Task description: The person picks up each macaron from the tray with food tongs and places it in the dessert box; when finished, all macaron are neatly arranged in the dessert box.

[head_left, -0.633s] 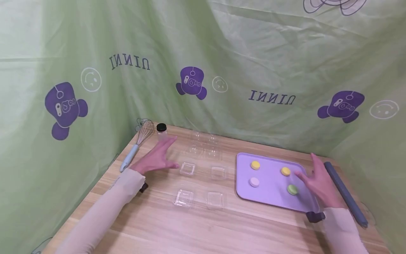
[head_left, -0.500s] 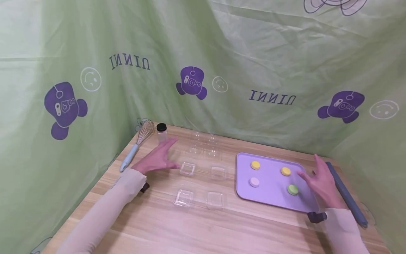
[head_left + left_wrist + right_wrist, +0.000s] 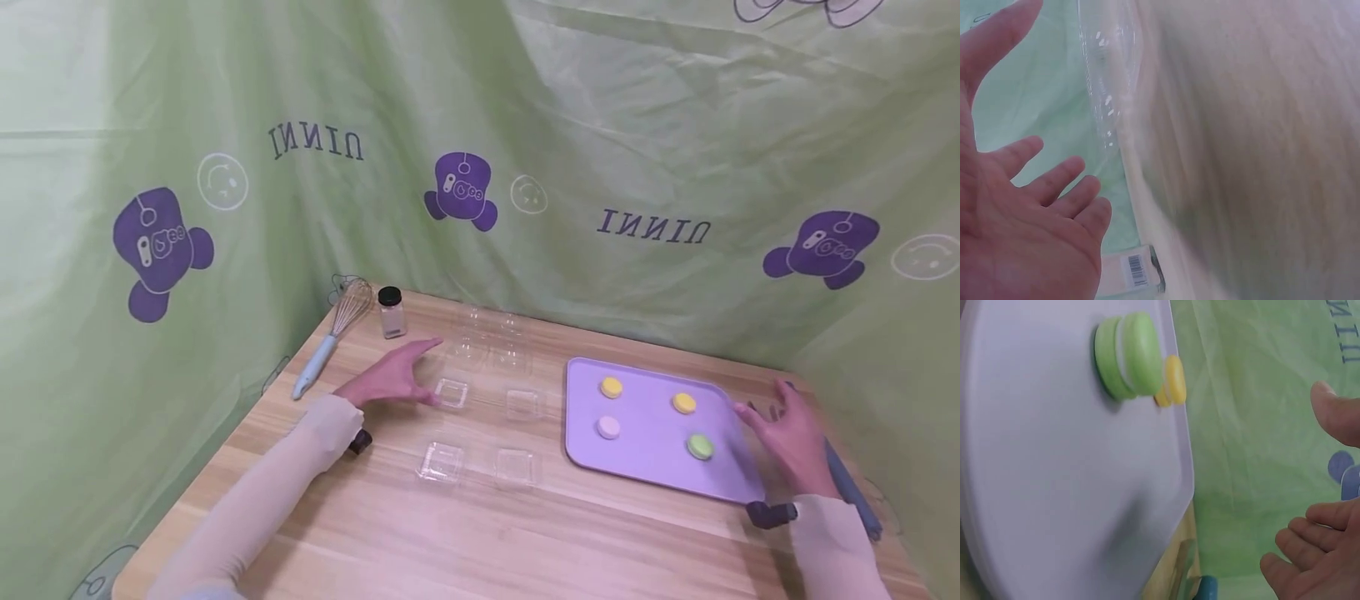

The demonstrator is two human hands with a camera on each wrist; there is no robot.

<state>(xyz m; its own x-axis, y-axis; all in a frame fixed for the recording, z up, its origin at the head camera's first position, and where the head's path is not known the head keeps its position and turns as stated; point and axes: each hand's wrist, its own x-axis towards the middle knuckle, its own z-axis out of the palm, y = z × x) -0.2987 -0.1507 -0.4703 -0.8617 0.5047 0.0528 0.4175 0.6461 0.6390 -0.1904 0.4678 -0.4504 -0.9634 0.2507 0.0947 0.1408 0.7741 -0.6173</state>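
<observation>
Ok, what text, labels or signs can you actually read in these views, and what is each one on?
"UNINI", mirror-reversed: printed on the green backdrop, at upper left and again right of centre.
Part of the same dark lettering shows in the right wrist view, cut off.
Barcode label on the clear jar: digits too blurred to read.
Purple mascot and smiley prints: no words.

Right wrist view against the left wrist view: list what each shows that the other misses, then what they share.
Only the right wrist view shows the purple tray with the green macaron and a yellow macaron behind it, plus the right hand, fingers loose and apart from the tray. Only the left wrist view shows the left hand, spread open, a clear plastic container and the blurred wooden table. Both show the green backdrop.
</observation>
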